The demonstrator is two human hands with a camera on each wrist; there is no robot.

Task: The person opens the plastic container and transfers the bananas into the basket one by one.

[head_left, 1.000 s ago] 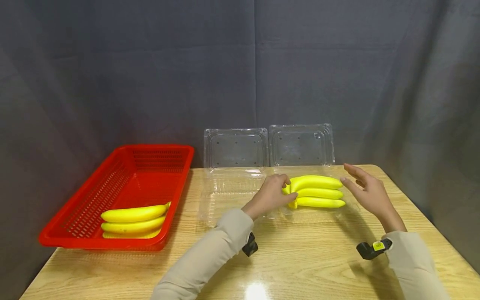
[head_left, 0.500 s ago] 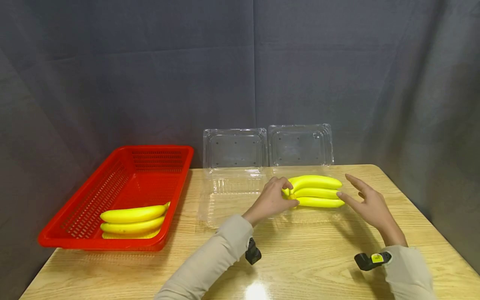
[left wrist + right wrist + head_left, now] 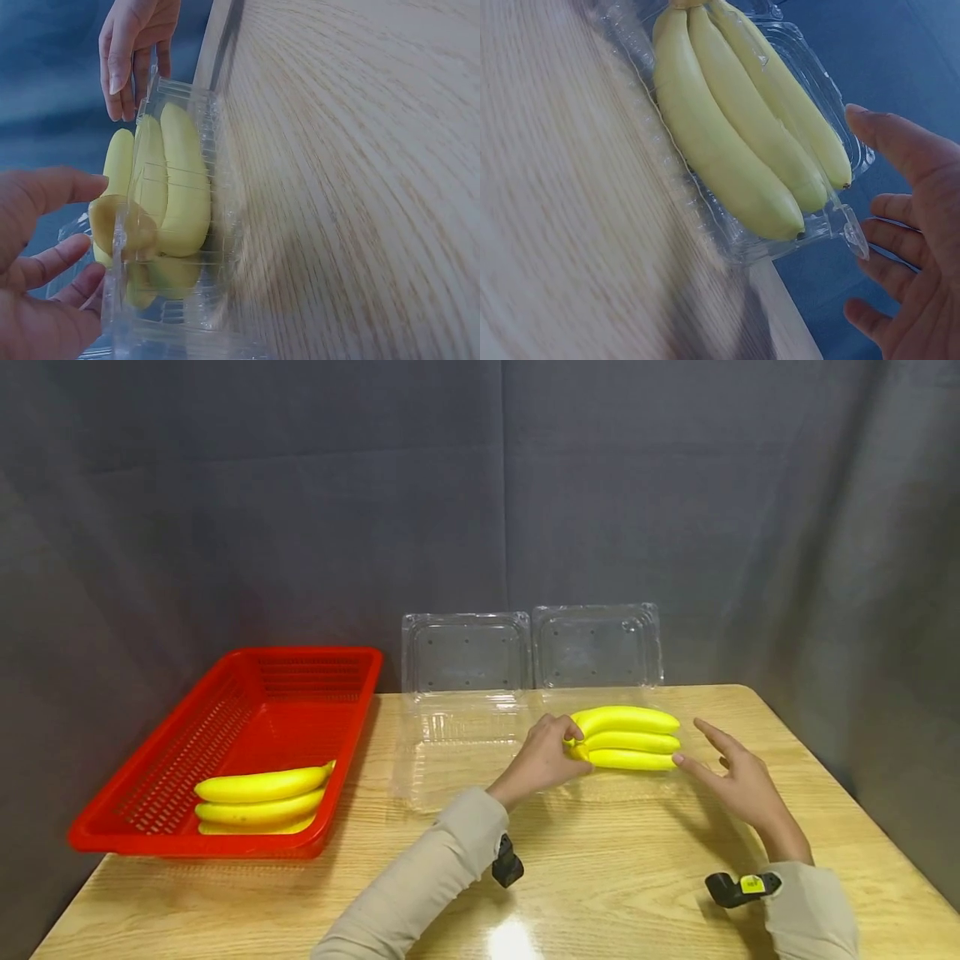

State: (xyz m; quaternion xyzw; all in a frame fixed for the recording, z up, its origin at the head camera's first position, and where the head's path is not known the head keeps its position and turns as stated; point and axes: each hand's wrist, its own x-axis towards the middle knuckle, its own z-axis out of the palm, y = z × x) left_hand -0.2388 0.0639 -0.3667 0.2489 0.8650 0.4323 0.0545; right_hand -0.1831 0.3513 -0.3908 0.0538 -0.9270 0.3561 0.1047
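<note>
A bunch of three yellow bananas (image 3: 630, 742) lies in the right clear plastic clamshell box (image 3: 739, 251), its stem end to the left. My left hand (image 3: 546, 752) holds the bunch at the stem, thumb on the near side and fingers on the far side. In the left wrist view, the left thumb and fingers (image 3: 64, 259) curve either side of the stem at the box wall. My right hand (image 3: 738, 781) is spread at the banana tips; its fingers are beside the box corner in the right wrist view.
A second clear clamshell box (image 3: 457, 752) stands left of the first, and both lids are raised at the back. A red plastic basket (image 3: 352, 727) on the left holds more bananas (image 3: 258, 789). Behind the wooden table (image 3: 600, 877) hangs a grey curtain (image 3: 337, 502).
The stem end of the bunch has turned slightly away from me in the left hand's hold. The right hand has shifted a little toward me, its thumb now lower along the banana tips.
</note>
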